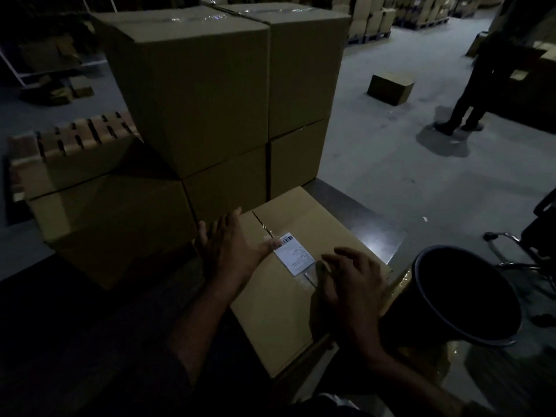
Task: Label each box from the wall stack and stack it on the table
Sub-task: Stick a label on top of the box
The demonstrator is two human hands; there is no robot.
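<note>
Four stacked boxes (207,94) fill the upper centre of the frame, two columns of two, with a lower box (99,218) at centre left. Below them, at lower centre, the box being labelled (288,293) lies on a dark table (376,233). A black bucket (463,296) sits at lower right. The left hand (231,245) lies flat, fingers straight and spread, its thumb pressing the top edge of the white label (293,254) over the taped seam. The right hand (352,281) hovers just beside the label, fingers loosely curled, holding nothing. To fix it well, I would smooth outward from the barcode end so no corner lifts. Dim light hides the label's print, and whether its lower corner is stuck down is unclear.
</note>
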